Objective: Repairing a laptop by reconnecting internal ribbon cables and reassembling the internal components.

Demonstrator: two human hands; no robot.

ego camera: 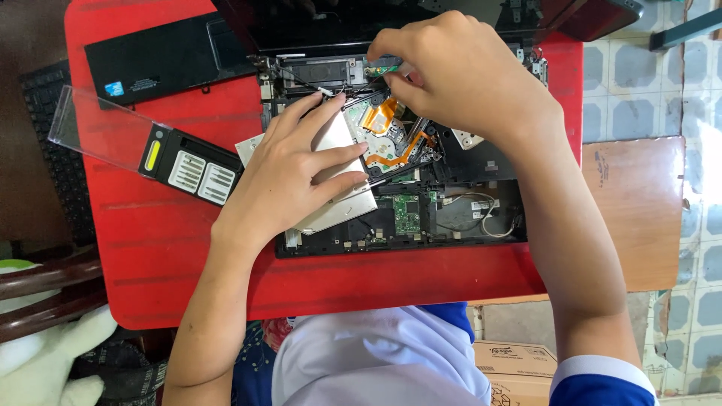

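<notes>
Red table (150,248) under an opened laptop (466,218), silver drive (342,207) lying mid-chassis — long axis running away from you, your left hand (293,173) spread flat on it, right hand (459,75) curled, fingertips pinching a small part — screwdriver case (192,165) to the left.

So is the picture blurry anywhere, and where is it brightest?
Head view: even, soft light, no hard shadows. The opened laptop and left hand are sharp; the right hand looks slightly soft. Brightest is the tiled floor at the right edge, washed out pale. The clear plastic lid shows faint glare.
</notes>
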